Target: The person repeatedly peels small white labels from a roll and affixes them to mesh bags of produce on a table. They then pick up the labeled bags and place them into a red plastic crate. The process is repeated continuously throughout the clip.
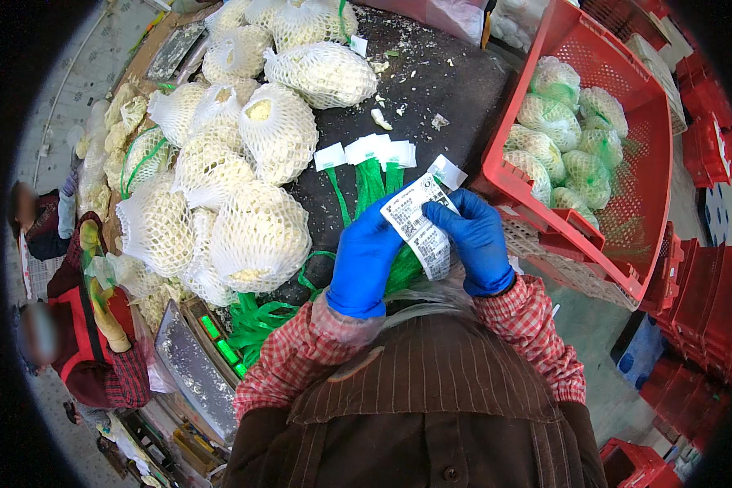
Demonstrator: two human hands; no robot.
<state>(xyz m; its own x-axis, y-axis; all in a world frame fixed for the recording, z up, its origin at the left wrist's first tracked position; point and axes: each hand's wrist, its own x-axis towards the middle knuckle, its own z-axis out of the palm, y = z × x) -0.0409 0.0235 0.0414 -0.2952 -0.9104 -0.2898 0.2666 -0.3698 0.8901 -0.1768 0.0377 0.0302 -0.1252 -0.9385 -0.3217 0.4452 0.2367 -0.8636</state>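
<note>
In front of my chest, a strip of printed white labels [416,222] is held between both hands, its lower end curling down. My left hand [365,262], in a blue glove, grips its left side. The thumb of my gloved right hand [479,244] presses on the strip's face from the right. Behind the right fingers, a white tag [447,172] on green netting sticks up; its hold is partly hidden. More green netting strips [369,183] with white tags [367,148] lie on the dark table beyond my hands. Cauliflowers in white foam nets [261,235] are piled to the left.
On the right stands a red plastic crate [637,235] holding several netted cauliflowers [549,122]. Loose green netting [259,323] lies by my left forearm. A weighing scale [198,366] with a lit green display is at left. Two people [97,329] work across there.
</note>
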